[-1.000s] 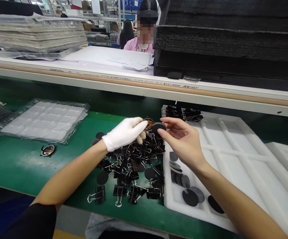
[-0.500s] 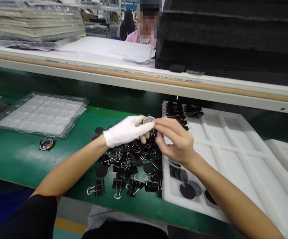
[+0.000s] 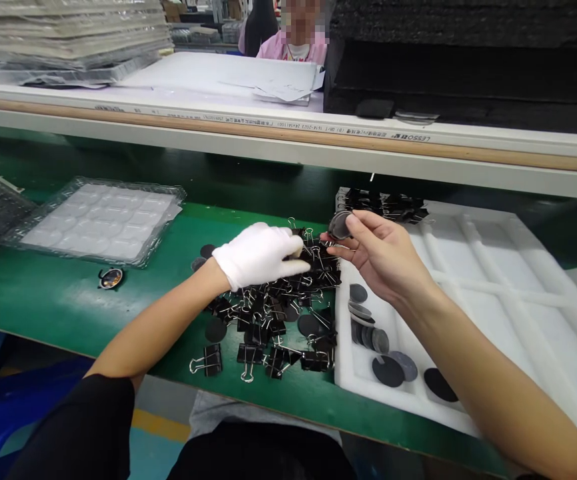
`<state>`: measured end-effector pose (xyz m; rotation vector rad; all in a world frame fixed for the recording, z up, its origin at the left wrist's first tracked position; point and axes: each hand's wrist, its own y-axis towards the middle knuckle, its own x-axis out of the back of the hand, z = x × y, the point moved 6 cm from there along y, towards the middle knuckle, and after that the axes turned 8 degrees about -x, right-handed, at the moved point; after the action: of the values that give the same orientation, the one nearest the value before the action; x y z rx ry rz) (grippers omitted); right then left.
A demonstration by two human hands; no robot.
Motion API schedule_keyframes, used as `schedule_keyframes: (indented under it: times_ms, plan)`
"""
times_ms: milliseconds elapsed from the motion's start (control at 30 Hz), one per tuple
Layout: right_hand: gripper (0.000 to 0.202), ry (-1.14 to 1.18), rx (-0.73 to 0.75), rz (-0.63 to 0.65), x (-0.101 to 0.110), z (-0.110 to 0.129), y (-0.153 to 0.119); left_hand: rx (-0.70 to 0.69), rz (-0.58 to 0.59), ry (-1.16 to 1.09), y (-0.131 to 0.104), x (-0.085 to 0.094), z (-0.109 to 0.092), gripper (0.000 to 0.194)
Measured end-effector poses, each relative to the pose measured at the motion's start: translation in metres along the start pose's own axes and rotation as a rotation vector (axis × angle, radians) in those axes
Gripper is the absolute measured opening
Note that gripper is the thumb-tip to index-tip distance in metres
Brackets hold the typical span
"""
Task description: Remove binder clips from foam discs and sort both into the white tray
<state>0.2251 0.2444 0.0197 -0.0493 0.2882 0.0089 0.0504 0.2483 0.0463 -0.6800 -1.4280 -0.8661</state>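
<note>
My left hand (image 3: 263, 255), in a white glove with bare fingertips, reaches over a pile of black binder clips (image 3: 268, 313), its thumb and fingers apart with nothing visible between them. To its right, my bare right hand (image 3: 376, 250) pinches a round dark disc (image 3: 340, 226) with a metallic rim between thumb and fingers. Black discs (image 3: 216, 329) lie among the clips. More dark discs (image 3: 388, 371) rest in the near left compartments of a white foam tray (image 3: 343, 370), below my right forearm.
Clips (image 3: 393, 205) also lie on the tray's far left corner. A clear plastic tray (image 3: 98, 223) and a small round part (image 3: 111, 278) sit on the green table at left. A white-edged shelf (image 3: 193, 133) crosses above, bearing stacked trays and black foam. A person in pink is beyond.
My hands have separated. The right one has moved right and up with the round disc, turning its palm more upward, while the left has let go and opened over the clips. The view has shifted slightly.
</note>
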Motion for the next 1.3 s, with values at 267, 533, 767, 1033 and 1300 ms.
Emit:
schedule_keyframes:
  times_ms: [267, 533, 767, 1033, 1300]
  plan:
    - [0.039, -0.009, -0.089, 0.06, -0.004, -0.006, 0.002, -0.113, -0.037, 0.158, 0.011, -0.034, -0.036, 0.041]
    - [0.032, 0.093, -0.147, 0.121, -0.008, -0.004, 0.002, -0.043, -0.048, 0.141, 0.006, -0.021, -0.014, 0.033]
    - [0.035, 0.046, -0.152, 0.118, -0.005, -0.004, 0.002, -0.018, -0.167, 0.027, 0.001, -0.002, 0.001, 0.031]
    - [0.031, 0.004, -0.134, 0.251, -0.01, -0.001, -0.001, 0.324, -0.661, -0.639, -0.014, 0.028, 0.032, 0.033]
    - [0.023, -0.048, -0.035, 0.394, -0.024, 0.0, -0.011, 0.251, -0.494, -0.928, -0.005, 0.018, 0.023, 0.044]
